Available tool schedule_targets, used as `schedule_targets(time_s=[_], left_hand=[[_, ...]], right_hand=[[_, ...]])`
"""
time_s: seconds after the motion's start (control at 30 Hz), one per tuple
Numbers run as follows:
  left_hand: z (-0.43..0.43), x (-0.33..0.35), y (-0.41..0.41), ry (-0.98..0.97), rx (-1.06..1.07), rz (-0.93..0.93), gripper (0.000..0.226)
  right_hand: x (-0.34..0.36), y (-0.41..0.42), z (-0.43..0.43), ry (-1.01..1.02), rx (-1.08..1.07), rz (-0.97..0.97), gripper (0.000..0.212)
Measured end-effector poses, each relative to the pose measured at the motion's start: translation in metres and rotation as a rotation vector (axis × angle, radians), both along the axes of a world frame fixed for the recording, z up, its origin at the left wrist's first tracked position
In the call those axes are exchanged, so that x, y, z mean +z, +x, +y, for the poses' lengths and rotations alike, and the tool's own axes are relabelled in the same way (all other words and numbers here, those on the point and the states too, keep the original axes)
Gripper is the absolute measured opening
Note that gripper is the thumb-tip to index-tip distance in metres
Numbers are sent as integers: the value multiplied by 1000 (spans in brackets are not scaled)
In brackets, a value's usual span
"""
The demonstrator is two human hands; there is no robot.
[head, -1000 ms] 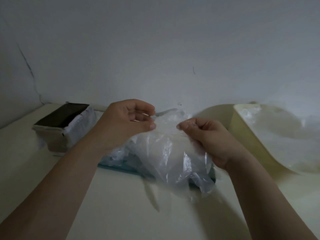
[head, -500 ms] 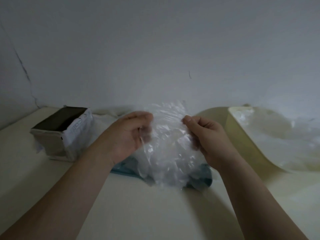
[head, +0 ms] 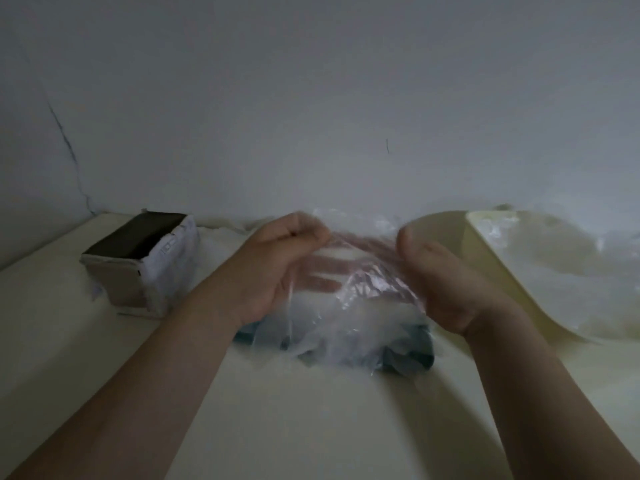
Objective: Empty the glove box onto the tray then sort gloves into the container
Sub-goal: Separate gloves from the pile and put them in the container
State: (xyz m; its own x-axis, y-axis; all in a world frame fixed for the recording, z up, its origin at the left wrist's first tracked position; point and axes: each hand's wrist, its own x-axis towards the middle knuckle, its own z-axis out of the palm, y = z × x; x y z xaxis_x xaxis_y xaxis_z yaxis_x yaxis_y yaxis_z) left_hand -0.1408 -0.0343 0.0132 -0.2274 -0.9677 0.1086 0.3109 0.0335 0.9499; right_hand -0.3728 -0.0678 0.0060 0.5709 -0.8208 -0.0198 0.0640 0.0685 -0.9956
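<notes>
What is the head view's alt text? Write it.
Two bare hands hold a clear glove over a teal tray; the left hand grips its edge, the right hand lays its fingers behind it. An open glove box stands left, a cream container right.

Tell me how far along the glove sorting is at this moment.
Done: the glove box looks emptied, and some gloves already lie in the container. In hand: one clear glove, between the left hand and right hand. Left: the pile of gloves on the tray.
</notes>
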Motion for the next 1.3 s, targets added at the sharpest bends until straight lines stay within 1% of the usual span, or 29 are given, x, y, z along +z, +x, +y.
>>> schedule_targets(time_s=[0.03, 0.07, 0.13, 0.17, 0.2, 0.23, 0.27, 0.3, 0.33, 0.37, 0.4, 0.43, 0.47, 0.5, 0.57, 0.7, 0.77, 0.8, 0.87, 0.93, 1.03, 1.1, 1.17, 1.23, 1.3], left_hand=[[-1, -2, -5, -16, 32, -24, 9], [-3, -4, -9, -17, 82, -34, 15], [-8, -10, -12, -34, 200, -39, 27], [-12, -16, -12, -84, 256, -113, 27], [-18, -28, -7, -176, 329, -303, 21], [-29, -41, -3, -279, 378, -558, 15], [-36, -53, -1, -354, 349, -844, 21], [-44, -64, 1, -386, 279, -1092, 29], [-49, -73, 2, -351, 208, -1243, 37], [-51, -79, 3, -302, 152, -1296, 46], [-49, -84, 4, -308, 113, -1305, 58], [-45, -86, 5, -365, 104, -1318, 63], [-42, -86, 5, -439, 122, -1348, 58], [-41, -85, 6, -519, 169, -1368, 47], [-40, -83, 6, -598, 260, -1324, 28], [-39, -78, 7, -623, 248, -1351, 16], [-36, -71, 8, -652, 287, -1267, 11], [-36, -65, 8, -639, 323, -1176, 9], [-34, -49, 12, -536, 384, -974, 9], [-28, -32, 16, -412, 419, -825, 8], [-24, -20, 22, -287, 387, -621, 21], [-20, -16, 21, -188, 358, -530, 26], [-16, -14, 16, -114, 338, -493, 27], [-12, -13, 9, -82, 277, -423, 30], [-12, -15, 4, -44, 188, -291, 23]], right_hand=[[-1, 2, 1, 8, 2, -42, 38], [1, 5, 4, 26, -47, -56, 31], [-3, 3, -1, 52, -186, -51, 26], [-5, 1, -5, 32, -236, -38, 23], [-6, -1, -8, 2, -260, -9, 20], [-6, -4, -10, -39, -260, 34, 17], [-7, -8, -10, -81, -228, 81, 15], [-5, -12, -8, -134, -171, 143, 12], [-3, -14, -5, -191, -110, 230, 9], [-1, -15, -2, -254, -45, 321, 11], [1, -14, 1, -302, 12, 409, 13], [4, -12, 3, -326, 60, 481, 14], [6, -10, 5, -334, 88, 552, 13], [9, -8, 7, -344, 113, 617, 11], [13, -6, 10, -367, 154, 726, 10], [21, -9, 15, -397, 221, 776, 16], [25, -11, 16, -453, 226, 757, 14], [26, -12, 17, -471, 210, 719, 12], [25, -13, 15, -466, 138, 594, 10], [26, -12, 14, -501, 62, 501, 11], [30, -10, 17, -635, -2, 467, 11], [35, -10, 22, -710, -38, 460, 13], [39, -10, 27, -742, -55, 445, 19], [39, -8, 29, -730, -31, 413, 19], [34, -6, 27, -694, 1, 382, 19]])
